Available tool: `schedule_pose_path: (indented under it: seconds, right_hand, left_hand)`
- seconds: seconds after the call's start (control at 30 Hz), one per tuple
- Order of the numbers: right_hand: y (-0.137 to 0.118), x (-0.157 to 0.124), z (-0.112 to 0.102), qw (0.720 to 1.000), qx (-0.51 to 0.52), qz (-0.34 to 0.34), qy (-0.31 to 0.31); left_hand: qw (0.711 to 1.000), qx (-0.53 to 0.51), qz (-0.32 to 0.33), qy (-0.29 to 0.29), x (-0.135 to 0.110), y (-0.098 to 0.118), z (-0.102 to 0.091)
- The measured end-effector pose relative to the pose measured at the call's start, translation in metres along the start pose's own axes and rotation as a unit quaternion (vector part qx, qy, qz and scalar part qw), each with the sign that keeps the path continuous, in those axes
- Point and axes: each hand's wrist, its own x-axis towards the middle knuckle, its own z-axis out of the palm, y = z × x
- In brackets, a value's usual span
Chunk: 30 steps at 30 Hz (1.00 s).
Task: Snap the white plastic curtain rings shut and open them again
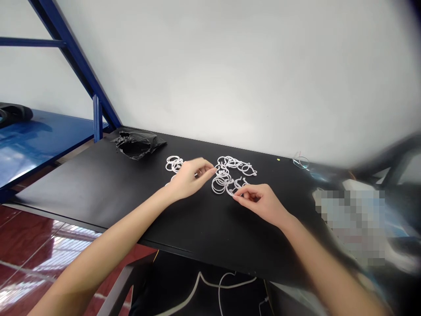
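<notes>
Several white plastic rings, with what look like small clasps or hooks, lie in a loose cluster on the black table. At the cluster's left edge, my left hand is closed, thumb and forefinger pinching a white ring. My right hand is on the near right side, its fingertips closed on another white ring. A second, smaller group of rings lies left of my left hand, which partly covers it. More rings trail off to the back right.
A crumpled black plastic bag sits at the back left of the black table. Glasses lie at the back right, with a blurred package nearer. A white wall and a blue metal frame stand behind. Cables hang below.
</notes>
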Motion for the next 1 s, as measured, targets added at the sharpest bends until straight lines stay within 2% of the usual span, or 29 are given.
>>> schedule_pose_path:
  seconds: [0.1, 0.23, 0.3, 0.4, 0.47, 0.53, 0.6, 0.8, 0.87, 1.0]
  right_hand:
    - [-0.005, -0.003, 0.011, 0.995, -0.036, -0.071, 0.063]
    - [-0.006, -0.007, 0.028, 0.982, -0.046, -0.173, 0.068]
    - [-0.006, -0.008, 0.03, 0.981, -0.013, -0.169, 0.092]
    - [-0.006, -0.008, 0.023, 0.982, 0.059, -0.103, 0.15]
    - [-0.006, -0.006, 0.019, 0.985, 0.082, -0.078, 0.134]
    - [-0.007, -0.005, 0.018, 0.988, 0.081, -0.09, 0.093]
    - [-0.009, -0.005, 0.02, 0.987, 0.077, -0.117, 0.078]
    - [-0.01, -0.007, 0.029, 0.98, 0.028, -0.158, 0.121]
    - [-0.009, -0.008, 0.031, 0.974, -0.001, -0.173, 0.145]
    - [-0.012, -0.009, 0.036, 0.967, -0.002, -0.205, 0.154]
  left_hand:
    - [0.989, -0.09, -0.054, -0.106, -0.004, 0.011, 0.013]
    - [0.953, -0.24, -0.083, -0.168, -0.008, 0.016, 0.024]
    - [0.939, -0.282, -0.093, -0.172, -0.008, 0.013, 0.026]
    - [0.931, -0.3, -0.098, -0.184, -0.007, 0.008, 0.025]
    - [0.929, -0.304, -0.094, -0.19, -0.006, 0.008, 0.024]
    - [0.933, -0.297, -0.093, -0.181, -0.005, 0.01, 0.022]
    - [0.936, -0.292, -0.097, -0.172, -0.003, 0.013, 0.022]
    - [0.925, -0.314, -0.13, -0.168, -0.005, 0.018, 0.026]
    - [0.936, -0.295, -0.108, -0.157, -0.01, 0.018, 0.03]
    - [0.981, -0.137, 0.067, -0.119, -0.021, 0.016, 0.036]
